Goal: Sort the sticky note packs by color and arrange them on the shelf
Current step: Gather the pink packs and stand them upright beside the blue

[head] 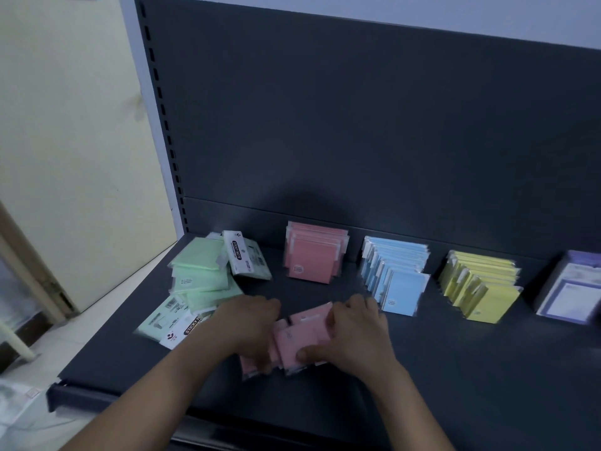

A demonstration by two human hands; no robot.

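Note:
Several loose pink sticky note packs lie flat on the dark shelf near its front. My left hand grips them from the left and my right hand from the right, fingers curled over the packs. Behind them a neat row of pink packs leans against the back panel. To its right stand a row of blue packs, a row of yellow packs and purple packs at the frame's edge. A messy heap of green packs lies at the left.
The shelf's dark back panel rises behind the rows. A slotted upright bounds the shelf on the left, with a cream wall and pale floor beyond. The shelf's front edge runs below my forearms.

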